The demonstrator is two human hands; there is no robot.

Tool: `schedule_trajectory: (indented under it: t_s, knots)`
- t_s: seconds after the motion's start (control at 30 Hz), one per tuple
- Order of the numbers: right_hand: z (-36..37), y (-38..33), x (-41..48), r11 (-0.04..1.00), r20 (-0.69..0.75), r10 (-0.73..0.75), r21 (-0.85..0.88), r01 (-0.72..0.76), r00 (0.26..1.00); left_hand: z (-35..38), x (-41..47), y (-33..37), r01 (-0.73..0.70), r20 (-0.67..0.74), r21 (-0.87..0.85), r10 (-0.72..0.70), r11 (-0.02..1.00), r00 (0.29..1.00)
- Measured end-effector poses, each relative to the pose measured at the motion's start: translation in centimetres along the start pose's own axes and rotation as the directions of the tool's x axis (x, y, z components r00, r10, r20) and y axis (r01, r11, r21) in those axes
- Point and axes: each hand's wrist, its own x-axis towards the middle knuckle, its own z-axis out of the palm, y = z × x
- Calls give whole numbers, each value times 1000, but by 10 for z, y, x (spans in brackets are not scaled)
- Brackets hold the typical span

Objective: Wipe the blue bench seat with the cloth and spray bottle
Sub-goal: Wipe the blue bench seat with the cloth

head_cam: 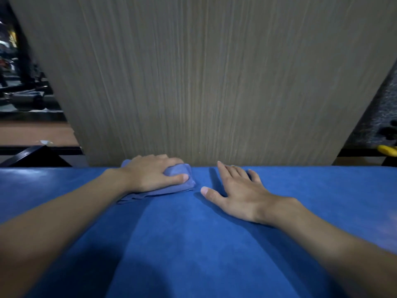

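The blue bench seat (193,244) fills the lower half of the head view. A bunched blue cloth (182,186) lies on it near the far edge. My left hand (154,173) grips the cloth, fingers curled over it and thumb along its near side. My right hand (236,194) rests flat on the seat just right of the cloth, fingers spread and straight, holding nothing. No spray bottle is in view.
A grey wood-grain panel (214,82) stands upright right behind the seat's far edge. Dark gym equipment (23,95) and brown floor show at the far left. A yellow object (387,150) sits at the right edge beside a dark speckled surface.
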Motion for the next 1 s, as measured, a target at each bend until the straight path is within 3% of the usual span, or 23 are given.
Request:
schedule_trajectory:
  t_s: [0.13,0.23,0.4,0.57,0.83,1.0]
  knots:
    - [13,-39,17,996,29,-91,-19,92,995,-2,-24,-40,52,-13,12,-51,999,999]
    - [17,-40,21,995,12,-92,-31,93,996,-5,-13,-23,89,43,-1,-89,996,995]
    - [17,-39,18,996,13,-90,-28,90,996,0,2,-5,72,-26,-45,-73,996,997]
    - [11,-49,20,992,27,-91,-86,93,995,-2,-18,-42,98,-4,-20,-98,995,995]
    - [22,-126,43,965,62,-260,-21,261,964,-9,-59,-124,261,-57,-19,-261,965,964]
    - [30,-129,42,967,24,-255,-26,255,967,-1,-36,-89,257,-100,13,-255,966,962]
